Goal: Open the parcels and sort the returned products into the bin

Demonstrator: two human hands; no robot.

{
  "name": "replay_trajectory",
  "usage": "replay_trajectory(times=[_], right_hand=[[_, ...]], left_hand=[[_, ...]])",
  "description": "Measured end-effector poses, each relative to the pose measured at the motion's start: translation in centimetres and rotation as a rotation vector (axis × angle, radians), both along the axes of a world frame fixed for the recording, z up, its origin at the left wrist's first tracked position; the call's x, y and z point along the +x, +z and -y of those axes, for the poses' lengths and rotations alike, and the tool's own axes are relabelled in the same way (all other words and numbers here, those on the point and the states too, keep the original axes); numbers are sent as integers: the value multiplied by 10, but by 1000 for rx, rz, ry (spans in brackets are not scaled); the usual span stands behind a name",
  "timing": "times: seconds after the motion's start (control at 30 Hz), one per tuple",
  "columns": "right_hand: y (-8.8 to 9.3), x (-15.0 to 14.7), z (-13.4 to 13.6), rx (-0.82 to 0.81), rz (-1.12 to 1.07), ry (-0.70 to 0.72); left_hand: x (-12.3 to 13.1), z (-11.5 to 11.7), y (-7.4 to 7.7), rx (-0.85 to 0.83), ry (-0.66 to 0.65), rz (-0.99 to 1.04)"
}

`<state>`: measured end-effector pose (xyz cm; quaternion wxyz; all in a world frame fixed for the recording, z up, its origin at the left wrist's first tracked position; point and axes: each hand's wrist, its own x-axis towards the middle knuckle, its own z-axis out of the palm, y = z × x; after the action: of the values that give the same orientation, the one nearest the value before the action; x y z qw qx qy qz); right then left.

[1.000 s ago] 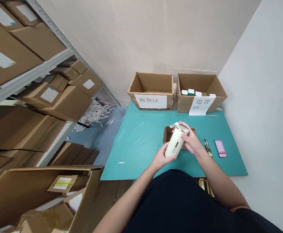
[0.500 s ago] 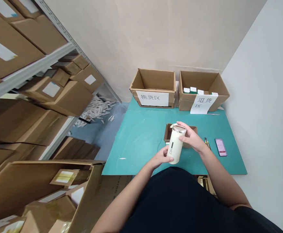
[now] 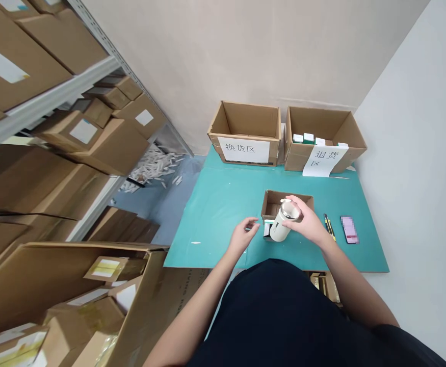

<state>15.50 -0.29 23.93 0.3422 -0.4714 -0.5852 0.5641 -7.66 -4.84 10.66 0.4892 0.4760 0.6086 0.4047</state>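
The right hand point(image 3: 307, 221) is closed over the upper end of a cream-white cylindrical bottle point(image 3: 280, 229), with the palm and curled fingers wrapped around its shoulder and the forearm angled in from the lower right. The left hand point(image 3: 241, 235) is open and apart from the bottle, its fingers loosely spread and pointing toward it, with the forearm coming up from the lower left.

The bottle has a smooth, matte body with a dark vertical mark and small printing, and its top has a shiny metallic rim. It leans at a tilt and overlaps a small open cardboard box point(image 3: 287, 204). I cannot tell whether its base sits inside that box or on the table. A small white-and-green item point(image 3: 267, 229) sits just beside the bottle's lower left side.

The table point(image 3: 215, 204) has a teal, matte surface. To the right of the small box lie a yellow-and-black utility knife point(image 3: 329, 227) and a phone point(image 3: 349, 230) with a pixelated screen. Along the far edge stand two open corrugated cartons with taped paper signs: the left carton point(image 3: 245, 148) looks bare inside, and the right carton point(image 3: 289, 153) holds a row of small white-topped packages point(image 3: 309, 137).
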Motion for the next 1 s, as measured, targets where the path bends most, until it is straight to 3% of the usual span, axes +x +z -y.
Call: replay_trajectory(times=[0.07,0.23,0.53,0.8,1.0], right_hand=[[-2,4,3,5,-15,-49],[-4,16,19,21,13,-60],[-15,26,55,16,209,39],[-32,16,57,88,218,111],[-43,12,59,133,225,110]], left_hand=[[1,0,-7,-48,24,-201],[22,2,-21,-147,-176,-505],[41,-16,-38,-240,-283,-633],[41,-18,-43,-216,-241,-613],[40,-19,-49,-145,-287,-658]])
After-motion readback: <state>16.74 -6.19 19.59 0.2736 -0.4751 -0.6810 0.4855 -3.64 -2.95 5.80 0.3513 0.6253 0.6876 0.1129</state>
